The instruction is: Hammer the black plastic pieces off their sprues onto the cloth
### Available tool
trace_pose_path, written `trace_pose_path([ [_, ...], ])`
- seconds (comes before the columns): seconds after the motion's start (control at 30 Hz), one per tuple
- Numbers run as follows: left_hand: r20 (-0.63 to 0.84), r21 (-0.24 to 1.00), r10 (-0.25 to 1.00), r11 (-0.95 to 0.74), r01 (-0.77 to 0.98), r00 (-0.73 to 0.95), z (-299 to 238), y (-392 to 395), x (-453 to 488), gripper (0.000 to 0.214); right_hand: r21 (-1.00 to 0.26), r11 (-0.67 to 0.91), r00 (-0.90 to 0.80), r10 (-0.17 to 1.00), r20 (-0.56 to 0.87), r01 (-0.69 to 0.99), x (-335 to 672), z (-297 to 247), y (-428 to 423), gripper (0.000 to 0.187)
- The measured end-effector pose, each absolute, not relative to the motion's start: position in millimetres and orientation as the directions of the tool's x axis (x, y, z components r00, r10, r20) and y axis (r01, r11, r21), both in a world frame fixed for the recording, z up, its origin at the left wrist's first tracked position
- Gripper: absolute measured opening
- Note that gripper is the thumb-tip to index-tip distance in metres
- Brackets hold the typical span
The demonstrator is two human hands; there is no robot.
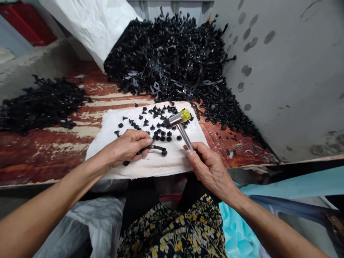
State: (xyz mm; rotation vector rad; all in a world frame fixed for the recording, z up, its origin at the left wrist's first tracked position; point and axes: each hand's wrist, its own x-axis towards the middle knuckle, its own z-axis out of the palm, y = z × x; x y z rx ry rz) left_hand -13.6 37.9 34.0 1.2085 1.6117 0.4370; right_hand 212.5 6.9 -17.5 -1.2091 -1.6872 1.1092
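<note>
My right hand (208, 166) is wrapped round the handle of a small mallet (177, 120). The mallet has a black face on one end of its metal head and a yellow face on the other. Above the white cloth (107, 123), my left hand (134, 145) pinches a slim black strip (154, 147) with a round black knob at its right end. The mallet head is held up to the right of that strip, apart from it. Several small black round-headed plugs (162, 138) lie scattered on the cloth around and behind both hands.
A large heap of black strip parts (172, 53) rises at the back, partly in a white sack (91, 25). A smaller black pile (45, 102) lies at left. More round black pieces (228, 111) spread along the grey wall (290, 82) at right.
</note>
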Motion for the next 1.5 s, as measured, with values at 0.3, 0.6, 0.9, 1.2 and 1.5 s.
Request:
trace_pose_path([
  [0.3, -0.541, 0.75, 0.839, 0.448, 0.487, 0.062, 40, 40, -12, 0.028, -0.722, 0.57, -0.422, 0.809, 0.41, 0.391, 210, -10, 16, 0.049],
  [0.6, -0.539, 0.755, 0.838, 0.439, 0.486, 0.081, 34, 39, -19, 0.03, -0.495, 0.704, -0.511, 0.71, 0.485, 0.509, 210, 8, 14, 0.056],
  [0.9, -0.52, 0.774, 0.846, 0.408, 0.485, 0.118, 32, 38, -19, 0.032, -0.483, 0.707, -0.5, 0.707, 0.5, 0.517, 211, 7, 11, 0.055],
  [1.2, -0.52, 0.791, 0.847, 0.432, 0.433, 0.106, 31, 38, -19, 0.03, -0.675, 0.545, -0.446, 0.828, 0.339, 0.498, 213, 8, 14, 0.046],
  [1.5, -0.59, 0.807, 0.806, 0.587, 0.059, 0.049, 45, 27, -32, 0.023, -0.981, -0.055, 0.029, 0.998, -0.061, -0.185, 236, -17, 25, 0.042],
])
